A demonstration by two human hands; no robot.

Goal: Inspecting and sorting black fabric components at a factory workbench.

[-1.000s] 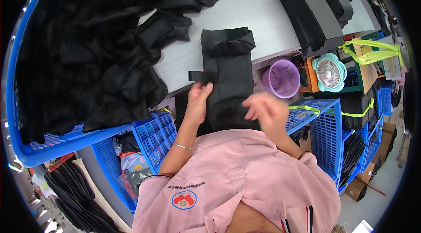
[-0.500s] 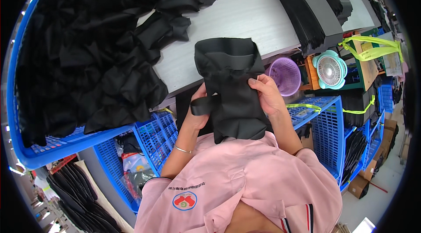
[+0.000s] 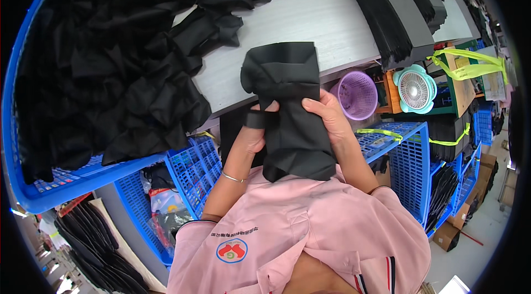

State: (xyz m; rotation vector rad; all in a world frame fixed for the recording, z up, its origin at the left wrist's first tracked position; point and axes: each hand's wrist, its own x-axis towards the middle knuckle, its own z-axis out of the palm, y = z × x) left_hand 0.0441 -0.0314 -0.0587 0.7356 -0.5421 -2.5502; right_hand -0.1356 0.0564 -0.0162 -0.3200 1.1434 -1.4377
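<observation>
Between my two hands, in front of my chest, is a black sewn fabric piece (image 3: 296, 122) with a wide folded band at its far end and a loose strap loop on its left side. My left hand (image 3: 255, 131) grips its left edge, the thumb on top near the strap and the other fingers hidden beneath. On the right edge, my right hand (image 3: 327, 117) pinches the cloth with the thumb on top. The near end of the piece hangs folded against my pink shirt (image 3: 293, 205).
A blue basket (image 3: 105, 169) heaped with black fabric pieces (image 3: 105, 73) stands at the left. Stacked black panels (image 3: 395, 14) lie on the grey table (image 3: 298, 12) at far right. Beside it are a purple basket (image 3: 362, 95), a small fan (image 3: 415, 89) and blue crates (image 3: 409, 167).
The fabric piece has shifted slightly left and flattened, its far band now lying more closed. My left thumb has come onto its top, and my right hand has moved a little left.
</observation>
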